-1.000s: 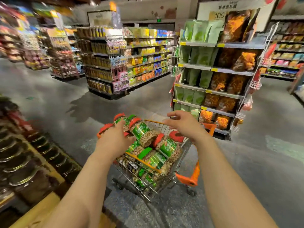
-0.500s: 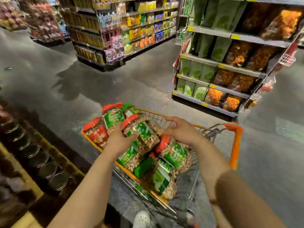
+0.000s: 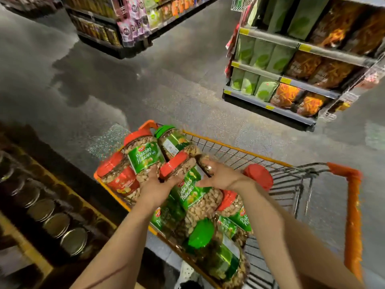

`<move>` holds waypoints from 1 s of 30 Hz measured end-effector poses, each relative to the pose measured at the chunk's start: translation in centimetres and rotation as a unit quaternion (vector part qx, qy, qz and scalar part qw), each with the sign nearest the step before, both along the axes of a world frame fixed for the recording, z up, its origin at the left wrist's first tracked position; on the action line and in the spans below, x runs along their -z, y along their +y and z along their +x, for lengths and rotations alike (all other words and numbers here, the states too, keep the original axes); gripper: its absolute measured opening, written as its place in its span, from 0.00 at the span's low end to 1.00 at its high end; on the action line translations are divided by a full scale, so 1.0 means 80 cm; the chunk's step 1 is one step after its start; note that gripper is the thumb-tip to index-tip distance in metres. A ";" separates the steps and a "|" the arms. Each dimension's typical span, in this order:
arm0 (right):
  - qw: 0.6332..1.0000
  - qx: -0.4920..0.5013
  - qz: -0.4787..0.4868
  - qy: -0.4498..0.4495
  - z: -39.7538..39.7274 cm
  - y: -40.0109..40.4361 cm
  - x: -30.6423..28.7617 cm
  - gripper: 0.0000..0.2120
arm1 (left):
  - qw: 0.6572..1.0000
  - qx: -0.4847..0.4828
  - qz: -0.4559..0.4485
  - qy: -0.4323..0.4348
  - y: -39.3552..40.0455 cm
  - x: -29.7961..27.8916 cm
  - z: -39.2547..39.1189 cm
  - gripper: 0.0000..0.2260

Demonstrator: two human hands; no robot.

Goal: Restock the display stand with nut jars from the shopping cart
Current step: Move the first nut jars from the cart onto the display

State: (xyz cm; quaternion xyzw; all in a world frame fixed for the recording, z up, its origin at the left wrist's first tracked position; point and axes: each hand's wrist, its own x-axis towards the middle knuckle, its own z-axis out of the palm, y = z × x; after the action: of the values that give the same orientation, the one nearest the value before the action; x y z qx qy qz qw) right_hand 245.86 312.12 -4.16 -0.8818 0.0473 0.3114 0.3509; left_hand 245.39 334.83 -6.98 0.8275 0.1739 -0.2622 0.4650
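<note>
An orange-rimmed wire shopping cart [image 3: 239, 150] stands in front of me, piled with several clear nut jars with red or green lids. On top of the pile lies a red-lidded pistachio jar [image 3: 192, 188] with a green label. My left hand [image 3: 155, 189] presses against its left side near the lid and my right hand [image 3: 220, 176] grips its right side. Behind it stand a red-lidded pistachio jar [image 3: 143, 152], a green-lidded jar [image 3: 175, 142] and a red-labelled jar [image 3: 119, 176]. The display stand [image 3: 62, 207] runs along my lower left, dark, with rows of metal-lidded jars.
A shelf unit [image 3: 291, 80] of green and orange snack bags stands on the right beyond the cart. Another shelf island [image 3: 116, 24] sits at the top left. Grey floor [image 3: 145, 84] lies open between them. The cart's orange handle [image 3: 352, 215] is at my right.
The view has tilted down and closer to the cart. Both hands have closed in on the top pistachio jar; the right hand moved from the cart rim onto the jar.
</note>
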 end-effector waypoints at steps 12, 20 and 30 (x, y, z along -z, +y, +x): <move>0.996 0.002 0.049 0.075 0.007 0.001 0.053 0.57 | 0.988 -0.011 -0.150 0.020 -0.012 0.025 0.023 0.48; 0.992 0.053 0.110 0.039 -0.004 -0.005 0.052 0.56 | 0.988 -0.003 -0.151 -0.044 -0.021 0.012 0.009 0.43; 0.950 0.151 0.271 -0.032 -0.065 -0.032 -0.021 0.58 | 0.966 -0.022 -0.183 -0.180 -0.055 -0.071 -0.032 0.50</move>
State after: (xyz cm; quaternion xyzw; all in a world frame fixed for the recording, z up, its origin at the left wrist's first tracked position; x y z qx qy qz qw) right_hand 240.68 309.52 -2.45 -0.7459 0.0825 0.2271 0.6207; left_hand 242.83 330.46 -1.27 0.7579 0.0542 -0.1260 0.6377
